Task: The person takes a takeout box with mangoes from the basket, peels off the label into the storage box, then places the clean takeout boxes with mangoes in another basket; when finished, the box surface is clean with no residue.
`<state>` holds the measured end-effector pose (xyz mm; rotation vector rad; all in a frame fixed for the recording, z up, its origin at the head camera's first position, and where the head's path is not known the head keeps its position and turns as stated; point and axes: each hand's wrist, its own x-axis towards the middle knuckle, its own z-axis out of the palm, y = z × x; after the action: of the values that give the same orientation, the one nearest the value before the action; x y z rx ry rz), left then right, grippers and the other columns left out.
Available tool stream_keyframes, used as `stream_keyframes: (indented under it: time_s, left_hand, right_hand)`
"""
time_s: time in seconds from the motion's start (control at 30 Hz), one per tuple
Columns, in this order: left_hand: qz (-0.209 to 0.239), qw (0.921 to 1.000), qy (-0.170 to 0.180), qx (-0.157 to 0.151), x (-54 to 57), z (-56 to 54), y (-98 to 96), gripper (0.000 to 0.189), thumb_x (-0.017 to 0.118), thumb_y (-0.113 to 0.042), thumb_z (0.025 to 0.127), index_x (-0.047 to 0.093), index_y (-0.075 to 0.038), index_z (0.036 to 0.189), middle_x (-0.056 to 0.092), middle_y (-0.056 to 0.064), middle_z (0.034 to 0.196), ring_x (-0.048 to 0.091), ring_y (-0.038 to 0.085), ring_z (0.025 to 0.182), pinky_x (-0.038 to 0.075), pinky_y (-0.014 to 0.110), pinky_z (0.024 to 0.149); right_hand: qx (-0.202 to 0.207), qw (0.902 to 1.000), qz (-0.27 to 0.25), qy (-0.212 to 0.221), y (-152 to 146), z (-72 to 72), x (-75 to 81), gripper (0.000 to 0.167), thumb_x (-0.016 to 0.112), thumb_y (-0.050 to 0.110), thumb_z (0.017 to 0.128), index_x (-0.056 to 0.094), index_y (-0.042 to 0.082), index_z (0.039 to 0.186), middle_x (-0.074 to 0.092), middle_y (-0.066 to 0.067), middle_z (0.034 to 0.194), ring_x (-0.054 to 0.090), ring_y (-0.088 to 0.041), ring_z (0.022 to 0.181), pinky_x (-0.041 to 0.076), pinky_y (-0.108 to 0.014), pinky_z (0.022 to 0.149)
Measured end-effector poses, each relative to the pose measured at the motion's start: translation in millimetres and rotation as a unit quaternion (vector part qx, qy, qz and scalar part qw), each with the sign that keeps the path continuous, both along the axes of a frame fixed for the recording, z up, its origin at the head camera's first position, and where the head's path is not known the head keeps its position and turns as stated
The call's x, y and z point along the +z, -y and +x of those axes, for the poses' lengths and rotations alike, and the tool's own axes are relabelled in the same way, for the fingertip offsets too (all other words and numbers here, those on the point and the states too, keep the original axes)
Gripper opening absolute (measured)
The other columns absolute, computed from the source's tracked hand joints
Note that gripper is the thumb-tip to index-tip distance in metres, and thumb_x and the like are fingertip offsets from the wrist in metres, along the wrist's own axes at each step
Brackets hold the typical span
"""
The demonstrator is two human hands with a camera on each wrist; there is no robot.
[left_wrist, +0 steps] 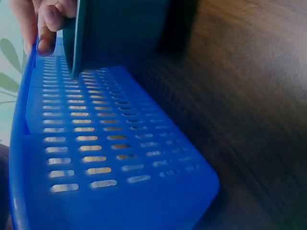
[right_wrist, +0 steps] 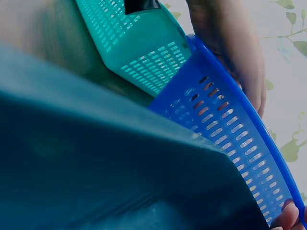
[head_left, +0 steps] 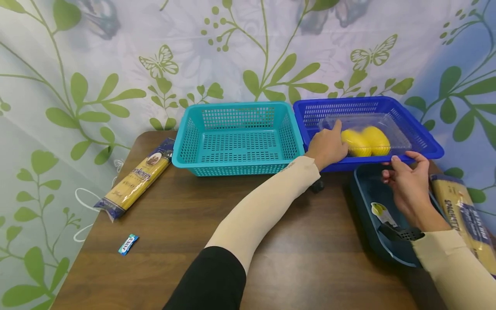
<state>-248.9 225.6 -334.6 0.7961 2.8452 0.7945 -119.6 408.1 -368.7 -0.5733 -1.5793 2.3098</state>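
My left hand (head_left: 327, 146) reaches over the front left of the blue basket (head_left: 422, 148), its index finger straight along a clear plastic container (head_left: 391, 127) inside. Two rounded yellow things (head_left: 366, 140), partly blurred, show with this container; their kind is unclear. The left thumb is hidden in the head view. With thumb and fingers either side of its front rim, my right hand (head_left: 410, 185) pinches the basket near the right corner. The left wrist view shows those right fingertips (left_wrist: 45, 45) at the blue rim. Below the right hand stands a dark teal tub (head_left: 362, 193).
A turquoise basket (head_left: 238, 165) stands left of the blue one. Pasta packs lie at the left (head_left: 141, 178) and right (head_left: 463, 211) table edges. One small blue-and-white wrapper (head_left: 128, 244) lies front left. Inside the tub is a small packet with a yellow-green picture (head_left: 383, 214).
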Motion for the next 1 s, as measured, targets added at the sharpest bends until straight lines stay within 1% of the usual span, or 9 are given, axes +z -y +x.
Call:
stream_keyframes:
  time_s: [0.1,0.17,0.23,0.4,0.53,0.63,0.73,0.87,1.0]
  left_hand:
    - [0.008,0.9995,-0.02,-0.022,0.7,1.2,5.6,0.063,0.054,-0.031,0.103,0.029,-0.023,0.16,0.063,0.002,0.109,0.06,0.015,0.079,0.052,0.025,0.074]
    - [0.021,0.9984,-0.031,-0.041,4.6,5.2,11.7,0.063,0.053,-0.033,0.103,0.029,-0.025,0.161,0.058,0.002,0.129,0.058,0.015,0.095,0.052,0.026,0.085]
    - [0.035,0.9955,-0.049,-0.074,9.9,11.9,20.3,0.062,0.053,-0.034,0.103,0.032,-0.023,0.161,0.053,0.003,0.141,0.056,0.014,0.106,0.049,0.025,0.093]
    - [0.041,0.9844,-0.084,-0.149,25.7,40.8,51.5,0.058,0.056,-0.038,0.103,0.041,-0.023,0.157,0.049,0.001,0.145,0.05,0.011,0.12,0.043,0.019,0.099]
    - [0.033,0.9769,-0.104,-0.184,28.7,66.4,86.6,0.061,0.055,-0.04,0.103,0.037,-0.026,0.159,0.045,0.001,0.149,0.044,0.013,0.13,0.038,0.022,0.106]
    - [0.04,0.9726,-0.128,-0.19,24.0,79.2,115.2,0.064,0.056,-0.038,0.102,0.035,-0.025,0.161,0.047,0.002,0.148,0.045,0.016,0.131,0.04,0.025,0.106]
    - [0.046,0.9703,-0.151,-0.184,19.4,86.1,137.7,0.065,0.057,-0.036,0.102,0.034,-0.023,0.161,0.05,0.004,0.146,0.047,0.019,0.132,0.04,0.027,0.108]
    - [0.052,0.9678,-0.169,-0.179,18.9,92.2,153.2,0.064,0.057,-0.036,0.102,0.037,-0.021,0.16,0.049,0.005,0.147,0.045,0.02,0.136,0.035,0.03,0.113]
    - [0.043,0.96,-0.205,-0.185,19.9,101.3,161.5,0.062,0.059,-0.036,0.101,0.041,-0.019,0.158,0.05,0.008,0.148,0.045,0.021,0.137,0.034,0.031,0.114]
  right_hand:
    - [-0.002,1.0,0.003,0.006,2,-1.9,0.3,0.055,0.07,0.024,0.096,0.026,0.031,0.129,0.069,-0.003,0.098,0.057,-0.019,0.065,0.053,-0.025,0.065]
    - [-0.002,0.9999,0.006,0.011,2,-2.8,0.7,0.055,0.07,0.025,0.096,0.026,0.031,0.13,0.069,-0.003,0.098,0.057,-0.019,0.065,0.053,-0.025,0.065]
    - [-0.001,0.9999,0.007,0.016,3,-3.8,1.1,0.055,0.069,0.025,0.097,0.026,0.031,0.13,0.069,-0.002,0.098,0.058,-0.019,0.065,0.053,-0.025,0.065]
    - [0.001,0.9988,0.033,0.035,1,-7.5,2.7,0.051,0.068,0.026,0.098,0.029,0.031,0.129,0.07,0.0,0.095,0.061,-0.018,0.066,0.055,-0.026,0.063]
    - [0.011,0.9922,0.102,0.071,-4,-8.4,4.4,0.05,0.066,0.03,0.099,0.03,0.031,0.134,0.071,0.005,0.093,0.064,-0.015,0.068,0.056,-0.025,0.063]
    - [0.035,0.9781,0.18,0.099,-8,-7.0,7.4,0.058,0.06,0.034,0.103,0.026,0.03,0.149,0.071,0.008,0.089,0.066,-0.013,0.07,0.055,-0.024,0.063]
    - [0.074,0.9494,0.28,0.123,-11,-4.9,15.3,0.072,0.053,0.036,0.106,0.01,0.027,0.163,0.072,0.009,0.083,0.069,-0.014,0.068,0.057,-0.025,0.063]
    - [0.11,0.9102,0.379,0.125,-4,-2.6,30.1,0.081,0.048,0.037,0.108,-0.008,0.025,0.165,0.072,0.008,0.082,0.072,-0.017,0.069,0.058,-0.026,0.064]
    - [0.107,0.8982,0.421,0.068,21,4.8,43.9,0.077,0.049,0.032,0.108,-0.002,0.028,0.165,0.073,0.009,0.086,0.073,-0.011,0.074,0.057,-0.022,0.066]
